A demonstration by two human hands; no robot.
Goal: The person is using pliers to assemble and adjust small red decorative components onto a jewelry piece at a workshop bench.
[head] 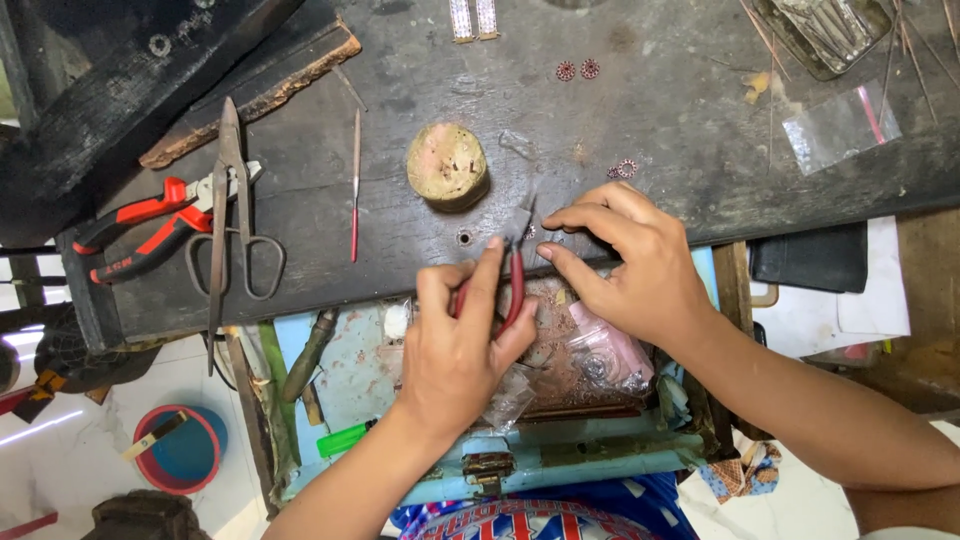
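Squeezing small red-handled pliers [514,275], the left hand [460,345] has its fingers wrapped tight. The right hand [625,265] pinches something tiny at the pliers' tip, fingers nearly closed, on the dark workbench [640,130] edge. Beside them stands a wooden stump [447,166].

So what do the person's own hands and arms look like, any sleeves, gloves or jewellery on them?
Both are bare: the left hand and right hand wear no gloves, and no rings, watch or bracelets show. The forearms are uncovered as far as the picture's edge, with no sleeve in view. Nails are short and unpainted.
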